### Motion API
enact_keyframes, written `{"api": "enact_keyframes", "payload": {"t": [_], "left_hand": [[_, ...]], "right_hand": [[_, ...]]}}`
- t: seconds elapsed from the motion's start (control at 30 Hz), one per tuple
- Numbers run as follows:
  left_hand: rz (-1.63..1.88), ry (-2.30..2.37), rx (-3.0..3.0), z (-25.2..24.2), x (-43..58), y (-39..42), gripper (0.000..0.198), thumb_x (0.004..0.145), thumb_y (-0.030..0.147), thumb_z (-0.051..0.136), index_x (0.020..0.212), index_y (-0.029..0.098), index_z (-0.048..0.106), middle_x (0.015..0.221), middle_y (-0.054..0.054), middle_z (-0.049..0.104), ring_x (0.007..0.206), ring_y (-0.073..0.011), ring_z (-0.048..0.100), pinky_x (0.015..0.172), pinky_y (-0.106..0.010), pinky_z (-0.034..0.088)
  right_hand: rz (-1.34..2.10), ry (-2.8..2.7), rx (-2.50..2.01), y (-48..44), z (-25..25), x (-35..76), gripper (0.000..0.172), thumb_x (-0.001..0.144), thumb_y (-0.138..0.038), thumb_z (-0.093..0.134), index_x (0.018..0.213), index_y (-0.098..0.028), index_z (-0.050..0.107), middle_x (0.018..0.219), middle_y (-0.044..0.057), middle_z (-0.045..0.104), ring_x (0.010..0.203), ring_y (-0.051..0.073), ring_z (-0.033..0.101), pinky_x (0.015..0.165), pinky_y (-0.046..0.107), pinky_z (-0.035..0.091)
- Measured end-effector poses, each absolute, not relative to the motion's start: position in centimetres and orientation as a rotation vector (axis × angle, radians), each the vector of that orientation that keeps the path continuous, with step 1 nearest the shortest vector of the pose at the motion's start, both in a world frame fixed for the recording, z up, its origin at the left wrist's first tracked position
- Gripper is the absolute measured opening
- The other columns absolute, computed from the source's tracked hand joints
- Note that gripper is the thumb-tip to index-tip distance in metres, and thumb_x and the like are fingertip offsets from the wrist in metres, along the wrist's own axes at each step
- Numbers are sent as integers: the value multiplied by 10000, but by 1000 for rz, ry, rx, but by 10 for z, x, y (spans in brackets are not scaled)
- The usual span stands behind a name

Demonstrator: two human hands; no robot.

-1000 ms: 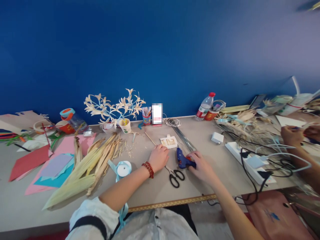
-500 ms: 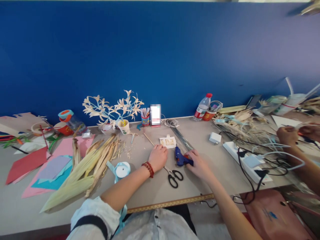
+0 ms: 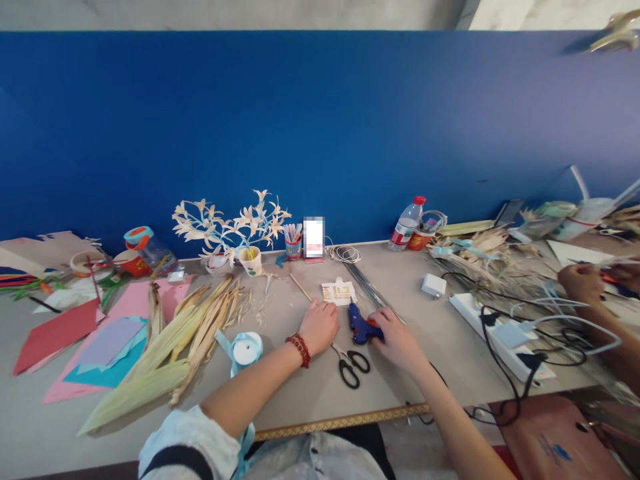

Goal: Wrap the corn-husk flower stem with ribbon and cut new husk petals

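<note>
My right hand [image 3: 397,340] is closed round the handle of a blue glue gun [image 3: 359,325] lying on the grey table [image 3: 310,393]. My left hand [image 3: 319,325], with a red bead bracelet at the wrist, rests curled on the table just left of the gun; whether it holds anything is hidden. A small pale woven piece [image 3: 339,292] lies just beyond both hands. Black scissors [image 3: 350,364] lie between my forearms.
Corn husks [image 3: 175,347], a light-blue ribbon roll [image 3: 247,347] and coloured paper [image 3: 95,333] lie to the left. A husk flower arrangement [image 3: 235,223], a pen cup and a water bottle [image 3: 407,223] stand by the blue wall. A power strip [image 3: 500,330] with cables and another person's hands [image 3: 583,280] are on the right.
My right hand has slid the glue gun a little left, toward my left hand. The camera has tilted up, so more of the wall's top shows.
</note>
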State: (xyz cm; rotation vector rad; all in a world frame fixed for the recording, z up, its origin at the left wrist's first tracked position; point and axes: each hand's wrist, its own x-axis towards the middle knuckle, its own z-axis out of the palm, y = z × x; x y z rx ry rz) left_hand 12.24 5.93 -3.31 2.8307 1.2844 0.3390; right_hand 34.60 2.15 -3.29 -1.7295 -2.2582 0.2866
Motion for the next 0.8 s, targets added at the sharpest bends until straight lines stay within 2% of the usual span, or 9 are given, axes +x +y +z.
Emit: {"api": "enact_keyframes", "payload": {"t": [0.17, 0.27, 0.37, 0.5, 0.8], "left_hand": [[334, 1272, 2796, -31, 119, 58, 246, 905, 291, 508, 1094, 156, 587, 1143, -116, 620, 1127, -260, 536, 1077, -483, 275], [333, 1248, 2781, -28, 114, 55, 241, 896, 292, 522, 1088, 162, 587, 1170, -111, 611, 1150, -247, 531, 1072, -449, 304], [341, 1230, 2770, -25, 109, 51, 235, 892, 296, 528, 1076, 164, 592, 1227, -119, 590, 1181, -242, 519, 1060, -413, 334], [344, 1225, 2755, -27, 108, 50, 281, 895, 307, 525, 1131, 162, 576, 1356, -140, 522, 1271, -256, 459, 1087, -438, 306], [328, 1219, 2729, -35, 112, 57, 306, 905, 401, 520, 1105, 179, 589, 1277, -116, 591, 1223, -247, 504, 1079, -452, 304]], "right_hand": [[303, -2237, -1675, 25, -36, 350, 372, 693, -91, 538, 1039, -222, 581, 1102, 76, 557, 1030, 252, 566, 917, 375, 443], [322, -2231, -1659, 25, -37, 352, 395, 696, -98, 544, 1070, -218, 580, 1123, 83, 556, 1041, 257, 564, 935, 384, 443], [358, -2234, -1634, 26, -38, 353, 408, 700, -95, 540, 1090, -207, 584, 1138, 98, 552, 1026, 260, 574, 923, 391, 452], [404, -2209, -1624, 31, -40, 354, 406, 675, -91, 539, 1062, -201, 594, 1138, 99, 535, 997, 250, 582, 886, 381, 475], [460, -2139, -1583, 37, -39, 355, 368, 680, -139, 550, 1036, -220, 602, 1101, 92, 562, 967, 253, 604, 880, 395, 488]]}}
